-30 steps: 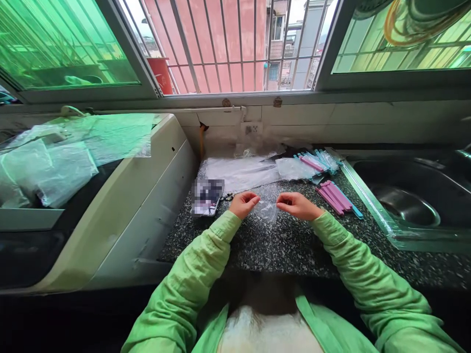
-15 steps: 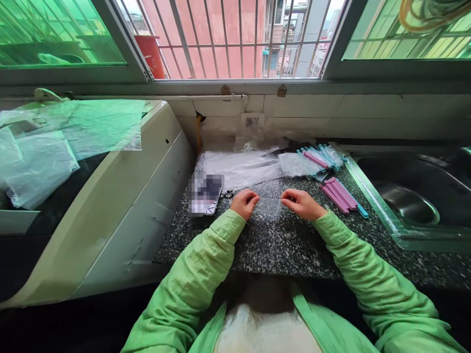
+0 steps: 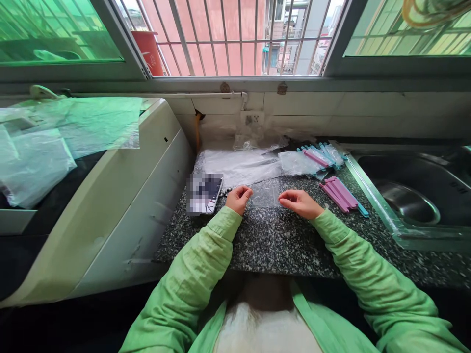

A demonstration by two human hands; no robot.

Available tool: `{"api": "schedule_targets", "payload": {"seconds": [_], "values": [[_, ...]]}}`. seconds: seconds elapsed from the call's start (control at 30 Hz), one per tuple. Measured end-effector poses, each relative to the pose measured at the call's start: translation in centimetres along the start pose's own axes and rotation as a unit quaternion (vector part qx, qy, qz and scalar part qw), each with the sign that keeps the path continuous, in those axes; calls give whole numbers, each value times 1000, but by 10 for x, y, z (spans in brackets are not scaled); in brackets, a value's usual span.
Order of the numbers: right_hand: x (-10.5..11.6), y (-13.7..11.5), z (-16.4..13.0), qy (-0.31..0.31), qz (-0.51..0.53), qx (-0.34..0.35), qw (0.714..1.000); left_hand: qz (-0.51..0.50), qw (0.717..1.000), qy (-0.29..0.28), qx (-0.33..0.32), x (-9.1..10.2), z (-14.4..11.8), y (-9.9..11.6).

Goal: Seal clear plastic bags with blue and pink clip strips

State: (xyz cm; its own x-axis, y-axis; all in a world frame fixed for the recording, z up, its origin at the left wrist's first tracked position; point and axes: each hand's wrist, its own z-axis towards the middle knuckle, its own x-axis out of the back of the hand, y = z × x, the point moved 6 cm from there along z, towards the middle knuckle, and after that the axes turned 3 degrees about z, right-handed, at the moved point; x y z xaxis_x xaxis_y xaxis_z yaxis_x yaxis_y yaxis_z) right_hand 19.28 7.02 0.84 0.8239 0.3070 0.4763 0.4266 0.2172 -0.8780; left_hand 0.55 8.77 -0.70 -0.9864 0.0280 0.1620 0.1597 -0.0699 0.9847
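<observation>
You have both bare hands out over the dark speckled table [image 3: 265, 245], forearms in green sleeves [image 3: 198, 264], with a small clear plastic bag [image 3: 264, 196] between them. The bag lies to the right of your left hand [image 3: 239, 199] and to the left of your right hand [image 3: 300, 203], so neither hand is clearly nearer. It spans the gap from side to side and looks slightly longer that way, though its see-through edges are hard to trace.

Your left grip is nearly closed, thumb and forefinger together at the bag's left edge. Your right grip is bent into a loose pinch at the right edge, with perhaps a slight opening. Whether either one has hold of the plastic, you cannot tell from this view.

Near your left hand lies a phone [image 3: 214, 185], partly blurred out. Behind the bag is a whitish plastic sheet [image 3: 235, 166]. To the right of your right hand, and apart from it, pink sticks [image 3: 336, 193] and a blue stick [image 3: 362, 210] slant from back left to front right, and a metal sink [image 3: 412, 241] sits farther right.
</observation>
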Motion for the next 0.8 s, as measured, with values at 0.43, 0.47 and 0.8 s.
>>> {"api": "schedule_targets", "payload": {"seconds": [0.43,0.47,0.8], "values": [[-3,4,1,32,21,10,999,-58,998,-15,30,-3,0,-3],[-1,4,1,41,19,11,999,-50,998,-31,34,-6,0,-3],[1,6,1,53,12,17,998,-13,998,-65,22,-15,-2,-5]]}}
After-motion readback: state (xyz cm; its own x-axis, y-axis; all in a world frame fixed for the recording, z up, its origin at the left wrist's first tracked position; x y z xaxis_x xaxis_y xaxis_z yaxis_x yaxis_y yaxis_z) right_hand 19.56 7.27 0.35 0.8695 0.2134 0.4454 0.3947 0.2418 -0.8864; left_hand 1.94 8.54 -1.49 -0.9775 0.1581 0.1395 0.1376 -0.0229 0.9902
